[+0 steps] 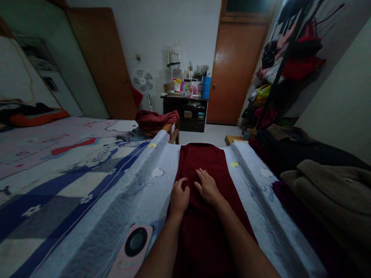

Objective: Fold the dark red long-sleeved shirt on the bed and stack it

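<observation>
A dark red garment (208,158) lies lengthwise, folded narrow, over a light blue patterned sheet (162,185). My left hand (179,195) touches its left edge, with thumb and fingers apart and nothing held. On the middle of the cloth rests my right hand (206,186), palm down and fingers spread, a little farther forward. The near end of the garment runs under my forearms and out of view.
A pink phone (131,251) lies left of my left forearm. Folded reddish cloth (155,122) sits by a wooden frame at the far end. Dark and brown clothes (333,193) are piled at right. A pink blanket (72,135) covers the left side.
</observation>
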The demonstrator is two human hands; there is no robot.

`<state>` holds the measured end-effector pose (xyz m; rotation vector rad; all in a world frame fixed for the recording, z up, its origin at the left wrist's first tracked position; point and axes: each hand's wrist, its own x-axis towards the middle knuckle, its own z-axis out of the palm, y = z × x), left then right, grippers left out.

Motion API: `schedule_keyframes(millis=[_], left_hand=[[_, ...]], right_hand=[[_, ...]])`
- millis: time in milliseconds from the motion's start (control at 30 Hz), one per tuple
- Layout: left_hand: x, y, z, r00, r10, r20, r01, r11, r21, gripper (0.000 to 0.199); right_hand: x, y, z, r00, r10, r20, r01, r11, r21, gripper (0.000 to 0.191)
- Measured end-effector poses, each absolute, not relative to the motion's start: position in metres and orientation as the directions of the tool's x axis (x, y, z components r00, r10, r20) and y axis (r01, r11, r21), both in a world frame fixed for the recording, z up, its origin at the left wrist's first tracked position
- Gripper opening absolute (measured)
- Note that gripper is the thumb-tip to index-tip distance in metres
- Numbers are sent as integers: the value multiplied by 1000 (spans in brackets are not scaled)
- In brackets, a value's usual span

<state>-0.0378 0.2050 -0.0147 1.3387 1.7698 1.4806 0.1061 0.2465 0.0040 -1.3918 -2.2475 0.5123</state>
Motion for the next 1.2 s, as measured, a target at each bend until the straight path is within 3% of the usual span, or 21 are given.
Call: schedule_keyframes(millis=[200, 533, 700, 767, 867, 1000, 1067, 1200], left_hand=[[-36, 204, -13, -405, 890, 210, 390, -39, 920, 34], [-35, 201, -10, -358, 886, 295, 469, -103, 877, 30], [-34, 199, -9, -369, 898, 239, 350, -104, 931, 47], [-33, 197, -7, -360, 906, 221, 234, -142, 962, 52], [-34, 196, -2, -270, 953, 136, -83, -164, 983, 51], [-33, 194, 4, -105, 994, 28, -493, -76, 867, 47], [-31, 193, 4, -21, 1000, 9, -557, -20, 830, 47], [-27, 191, -1, 51, 999, -9, -504, 34, 863, 41]], right_hand=[[110, 240, -12, -434, 895, 103, 817, 440, -374, 60], [109, 242, -13, -427, 898, 108, 824, 435, -363, 62], [109, 241, -15, -423, 896, 132, 812, 440, -383, 59], [109, 242, -19, -414, 895, 165, 796, 444, -412, 56], [110, 244, -18, -348, 894, 282, 726, 448, -522, 51], [117, 243, 4, -161, 880, 448, 540, 458, -706, 36], [121, 241, 19, -183, 899, 397, 446, 436, -782, 28], [130, 241, 30, -301, 923, 238, 350, 339, -873, 27]])
